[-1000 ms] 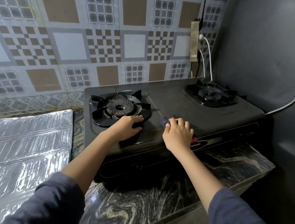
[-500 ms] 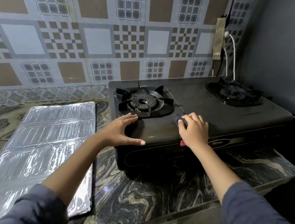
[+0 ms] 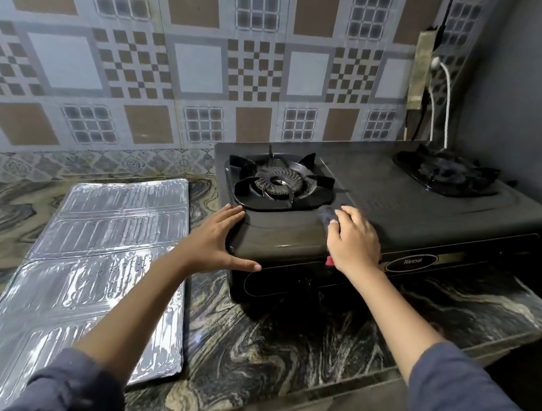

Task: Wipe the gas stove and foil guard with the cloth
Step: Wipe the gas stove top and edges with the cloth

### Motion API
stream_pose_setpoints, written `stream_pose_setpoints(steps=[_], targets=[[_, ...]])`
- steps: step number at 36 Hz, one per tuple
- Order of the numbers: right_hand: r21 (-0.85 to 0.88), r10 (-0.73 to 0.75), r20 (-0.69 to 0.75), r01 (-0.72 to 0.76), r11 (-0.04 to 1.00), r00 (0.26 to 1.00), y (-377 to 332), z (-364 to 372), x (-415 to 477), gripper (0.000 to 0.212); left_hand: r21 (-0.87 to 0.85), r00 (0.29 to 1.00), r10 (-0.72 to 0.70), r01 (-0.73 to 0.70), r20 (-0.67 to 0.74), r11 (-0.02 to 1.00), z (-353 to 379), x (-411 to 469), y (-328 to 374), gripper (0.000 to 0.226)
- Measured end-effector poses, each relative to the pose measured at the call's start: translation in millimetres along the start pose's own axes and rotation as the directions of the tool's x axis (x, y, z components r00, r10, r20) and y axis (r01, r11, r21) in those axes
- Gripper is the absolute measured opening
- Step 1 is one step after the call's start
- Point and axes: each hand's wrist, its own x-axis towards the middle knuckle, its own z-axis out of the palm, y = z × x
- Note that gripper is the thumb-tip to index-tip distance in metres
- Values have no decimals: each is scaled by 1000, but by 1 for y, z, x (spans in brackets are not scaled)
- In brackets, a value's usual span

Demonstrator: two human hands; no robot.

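Your cloth (image 3: 325,215), dark grey and bunched, lies on the top of the gas stove (image 3: 424,224) just past the front edge, at about 5 o'clock from the left burner (image 3: 278,183) and close to the corner of its black pan support. Your right hand (image 3: 354,241) presses down on it, fingers curled over the fabric and clenched around it, with only the far end of the cloth showing beyond your fingertips; a small red bit shows under the heel of that hand, and you cannot tell what it is. Your left hand (image 3: 218,238) lies flat and released at the stove's front-left corner, at 7 o'clock from the left burner, fingers spread on the top and the thumb stretched along the front edge, grasping nothing. The right burner (image 3: 445,173) sits at 2 o'clock from your right hand, well apart from it. The foil guard (image 3: 97,256) lies flat on the marbled counter (image 3: 284,352) at 9 o'clock from the stove, just beside it, and your left forearm crosses above its near right edge. Behind the stove at 12 o'clock stands the patterned tile wall (image 3: 193,63), with a white cable (image 3: 446,99) hanging near its right corner.
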Motion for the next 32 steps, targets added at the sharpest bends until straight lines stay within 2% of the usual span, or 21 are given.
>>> stream_pose_setpoints(steps=[5,9,12,14,16,18,28,32], targets=[[19,-54,106,52,998,993,-9,2,-1,43,-87,994,-56,49,-90,995,8,-6,1,123],[73,-144,199,132,989,969,1,-12,4,45,-153,985,-102,80,-141,985,15,-9,0,126],[44,-202,155,198,979,967,6,-11,1,43,-219,976,-138,100,-166,971,19,-12,1,128],[39,-208,97,205,978,973,4,-4,-4,50,-268,971,-153,100,-186,958,21,-14,1,132],[50,-204,45,202,978,978,1,2,-7,63,-316,964,-167,95,-207,944,24,-16,2,128],[52,-202,19,201,978,979,-4,6,-9,64,-349,957,-175,87,-230,933,28,-18,3,120],[41,-263,4,262,964,965,-31,20,-18,56,-555,926,-237,37,-293,831,47,-23,0,120],[25,-313,30,312,950,949,-39,25,-19,57,-635,916,-248,-10,-316,773,56,-28,0,112]])
